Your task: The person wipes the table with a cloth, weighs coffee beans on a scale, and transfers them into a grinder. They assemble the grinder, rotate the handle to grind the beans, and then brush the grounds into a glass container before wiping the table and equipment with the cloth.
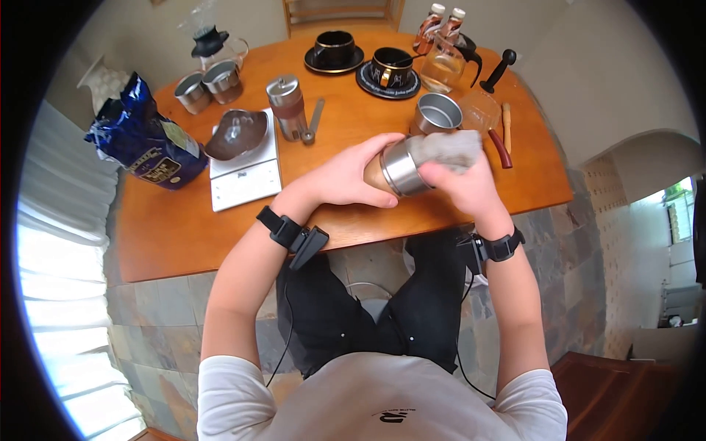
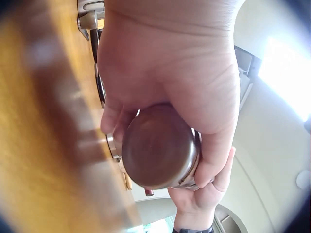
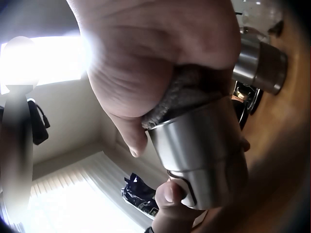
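Over the front of the wooden table, my left hand [image 1: 346, 175] grips a stainless steel cup [image 1: 401, 170] tilted on its side, thumb and fingers around the body. Its round base [image 2: 158, 148] faces the left wrist camera. A grey cloth [image 1: 450, 149] is bunched in my right hand [image 1: 474, 184], which holds it at the cup's mouth. In the right wrist view the cloth [image 3: 177, 94] goes in past the rim, and part of the fingers is hidden behind it. Just beyond the hands stands another metal cup [image 1: 438, 112], upright.
Left: a blue bag [image 1: 151, 147], a white scale [image 1: 246, 189] bearing a dark dish [image 1: 237, 136], a hand grinder [image 1: 288, 110] and two metal cups [image 1: 193, 94]. Behind: black cups on saucers [image 1: 334, 62], a glass pitcher [image 1: 443, 70] and bottles [image 1: 429, 33]. Right: a red handle [image 1: 500, 149].
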The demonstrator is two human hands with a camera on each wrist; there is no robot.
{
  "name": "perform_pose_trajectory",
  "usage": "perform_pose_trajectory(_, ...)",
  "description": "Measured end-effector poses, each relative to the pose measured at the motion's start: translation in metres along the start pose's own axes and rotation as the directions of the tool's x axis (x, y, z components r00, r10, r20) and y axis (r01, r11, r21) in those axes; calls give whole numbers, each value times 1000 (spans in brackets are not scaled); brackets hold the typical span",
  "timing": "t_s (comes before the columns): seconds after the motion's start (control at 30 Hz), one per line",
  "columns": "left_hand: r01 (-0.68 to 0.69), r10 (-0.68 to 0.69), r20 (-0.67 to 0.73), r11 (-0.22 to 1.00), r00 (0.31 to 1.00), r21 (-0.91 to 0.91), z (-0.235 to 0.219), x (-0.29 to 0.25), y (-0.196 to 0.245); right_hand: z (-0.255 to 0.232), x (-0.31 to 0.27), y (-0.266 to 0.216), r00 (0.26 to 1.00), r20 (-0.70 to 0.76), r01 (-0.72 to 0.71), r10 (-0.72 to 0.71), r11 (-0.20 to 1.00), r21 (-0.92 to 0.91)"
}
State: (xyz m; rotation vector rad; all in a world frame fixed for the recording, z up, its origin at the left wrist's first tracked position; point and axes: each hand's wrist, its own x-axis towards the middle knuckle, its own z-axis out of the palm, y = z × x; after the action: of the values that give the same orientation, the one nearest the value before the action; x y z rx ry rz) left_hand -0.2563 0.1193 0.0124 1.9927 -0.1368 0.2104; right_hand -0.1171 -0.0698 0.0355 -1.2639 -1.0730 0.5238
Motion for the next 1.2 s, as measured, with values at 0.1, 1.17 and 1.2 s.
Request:
perform_pose_trajectory(0.1,73,-46,-285,994,957,84,1,1,-3,-23,-8,-1,970,-241,86,-37,977,196)
perform_pose_trajectory(1.17,181,283,-580,768,764,614,33,78,10,-75,-39,72,985,-151,-108,89,987,-120)
perform_pose_trajectory(1.2,94,404,-427,628,809,772,32,78,24,-75,-38,72,984,-152,-110,91,987,-119)
